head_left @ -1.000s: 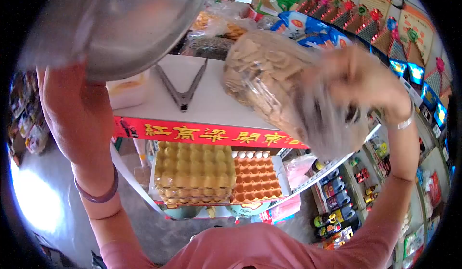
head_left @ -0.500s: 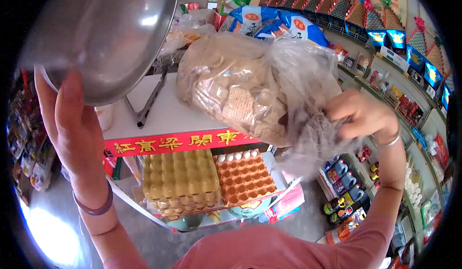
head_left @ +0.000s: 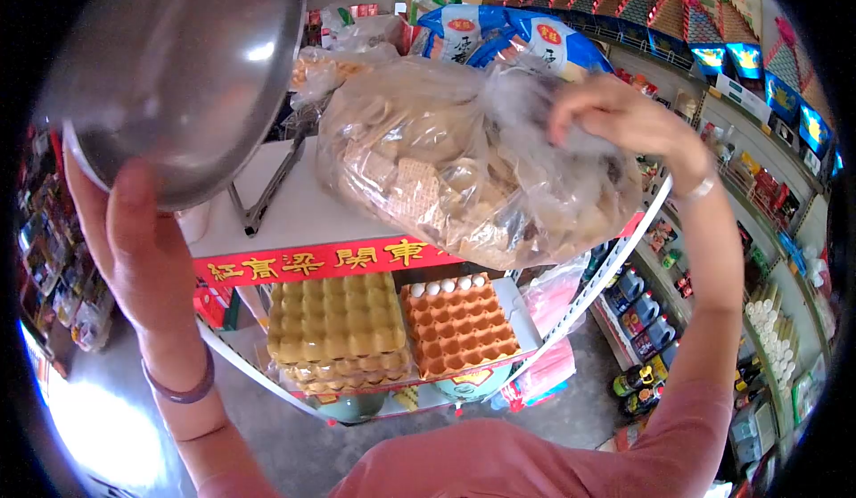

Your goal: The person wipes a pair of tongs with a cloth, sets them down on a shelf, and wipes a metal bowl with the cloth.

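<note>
My left hand grips the rim of a large round metal pan, raised at the upper left, with the thumb on its inside. A big clear plastic bag of flat brown crackers lies across the white shelf top. At the bag's gathered upper right part is my right hand, its fingers bent round the plastic and partly blurred. Metal tongs lie on the shelf top between the pan and the bag.
Below the red banner stand stacked yellow egg trays and an orange tray with several white eggs. Blue packages lie behind the bag. Shelves with bottles line the right side.
The cracker bag has swung left and now rests lower and flatter on the shelf top. My right hand went down, then up with the bag's plastic. The pan has shifted left.
</note>
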Available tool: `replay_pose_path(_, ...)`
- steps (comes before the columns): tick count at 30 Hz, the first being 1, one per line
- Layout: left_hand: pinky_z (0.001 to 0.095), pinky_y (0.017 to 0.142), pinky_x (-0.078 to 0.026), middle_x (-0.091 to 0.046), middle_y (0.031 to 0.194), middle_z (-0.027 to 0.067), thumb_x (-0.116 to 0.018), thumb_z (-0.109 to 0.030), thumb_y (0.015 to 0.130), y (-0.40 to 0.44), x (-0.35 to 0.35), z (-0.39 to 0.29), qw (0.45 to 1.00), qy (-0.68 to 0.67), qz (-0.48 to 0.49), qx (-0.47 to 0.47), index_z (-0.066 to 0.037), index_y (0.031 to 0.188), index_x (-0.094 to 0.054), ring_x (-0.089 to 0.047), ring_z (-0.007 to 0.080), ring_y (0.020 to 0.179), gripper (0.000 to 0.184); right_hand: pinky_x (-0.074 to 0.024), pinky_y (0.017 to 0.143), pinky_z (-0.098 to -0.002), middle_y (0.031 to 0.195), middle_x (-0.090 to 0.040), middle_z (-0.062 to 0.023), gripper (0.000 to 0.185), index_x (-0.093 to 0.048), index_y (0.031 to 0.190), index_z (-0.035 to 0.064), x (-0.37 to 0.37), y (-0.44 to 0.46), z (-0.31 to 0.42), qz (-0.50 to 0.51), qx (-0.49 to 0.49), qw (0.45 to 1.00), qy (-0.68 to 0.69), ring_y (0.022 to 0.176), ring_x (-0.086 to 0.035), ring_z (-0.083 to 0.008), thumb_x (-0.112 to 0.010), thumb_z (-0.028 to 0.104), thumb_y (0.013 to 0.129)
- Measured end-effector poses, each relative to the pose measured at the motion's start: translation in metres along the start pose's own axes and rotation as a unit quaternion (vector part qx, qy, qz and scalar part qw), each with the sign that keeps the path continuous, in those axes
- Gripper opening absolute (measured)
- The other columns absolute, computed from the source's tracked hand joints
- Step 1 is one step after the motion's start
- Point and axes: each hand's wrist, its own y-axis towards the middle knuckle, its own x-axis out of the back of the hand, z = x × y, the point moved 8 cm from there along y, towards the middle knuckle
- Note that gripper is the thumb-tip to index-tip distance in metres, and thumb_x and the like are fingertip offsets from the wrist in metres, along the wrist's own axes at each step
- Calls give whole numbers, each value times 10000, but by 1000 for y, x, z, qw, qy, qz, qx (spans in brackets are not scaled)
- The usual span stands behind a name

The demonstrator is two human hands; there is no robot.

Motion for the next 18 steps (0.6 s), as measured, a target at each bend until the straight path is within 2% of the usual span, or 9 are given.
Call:
replay_pose_path(2, 363, 948, -373, -467, 1192, 97, -493, -237, 874, 4, 13, 0, 999, 40, 23, 5, -71, 1282, -360, -467, 210, 1128, 460, -446, 733, -320, 768, -620, -125, 197, -622, 805, 0, 4, -31, -27, 55, -181, 971, -148, 727, -577, -246, -474, 25, 678)
replay_pose_path(3, 361, 943, -378, -471, 1185, 94, -495, -239, 875, 6, 13, -1, 999, 42, 14, 7, -70, 1275, -364, -473, 209, 1122, 454, -457, 707, -330, 787, -621, -141, 209, -621, 846, -2, 28, -41, -30, -65, -241, 933, -259, 717, -579, -256, -479, 24, 696)
replay_pose_path(7, 336, 916, -408, -504, 1114, 79, -528, -195, 867, 14, 1, 3, 1000, 23, -3, 2, -52, 1241, -382, -510, 186, 1050, 426, -482, 650, -369, 780, -622, -191, 179, -593, 905, -10, 108, -23, 17, -494, 12, 834, -246, 707, -617, -296, -495, 122, 834)
replay_pose_path(9, 321, 905, -412, -510, 1089, 75, -543, -169, 860, 13, -15, 1, 1000, 19, -7, -15, -38, 1233, -384, -512, 175, 1026, 426, -457, 729, -300, 870, -610, -104, 193, -566, 1009, 9, 69, 16, 20, -383, -11, 912, -144, 773, -567, -198, -486, 86, 851)
replay_pose_path(10, 306, 893, -404, -506, 1077, 77, -558, -146, 852, 12, -18, 7, 1000, -13, -2, 8, -19, 1222, -390, -506, 162, 1007, 426, -473, 702, -348, 884, -597, -132, 93, -614, 793, 12, 20, 34, 74, -300, 303, 902, -68, 791, -571, -244, -561, 76, 749)
replay_pose_path(11, 282, 878, -392, -505, 1066, 79, -576, -150, 838, 12, -27, 6, 1000, -15, 13, -14, -17, 1205, -404, -499, 153, 998, 427, -449, 753, -342, 884, -569, -96, 109, -614, 825, 34, -22, 35, 90, -185, 303, 932, -76, 843, -545, -240, -542, 48, 744)
replay_pose_path(14, 272, 872, -377, -506, 1044, 68, -561, -155, 831, 10, -30, 0, 999, 7, 33, -17, -21, 1202, -407, -474, 132, 970, 424, -426, 803, -353, 861, -541, -78, 173, -626, 803, 70, -45, 10, 85, -104, 239, 960, -101, 886, -525, -272, -565, 5, 654)
replay_pose_path(15, 375, 1008, -308, -432, 1282, 120, -506, -207, 849, 10, -21, 9, 999, 14, 42, 22, -45, 1309, -346, -412, 234, 1192, 514, -426, 801, -365, 857, -548, -95, 168, -617, 778, 63, -26, -1, 62, -140, 151, 968, -142, 863, -536, -290, -572, 24, 620)
replay_pose_path(18, 395, 953, -383, -475, 1249, 114, -517, -292, 846, 12, -31, 19, 963, -219, 24, 154, -52, 1236, -428, -460, 246, 1149, 466, -424, 800, -400, 937, -574, -141, 277, -627, 857, 59, 11, -31, -50, -172, 9, 873, -456, 875, -532, -344, -540, 22, 596)
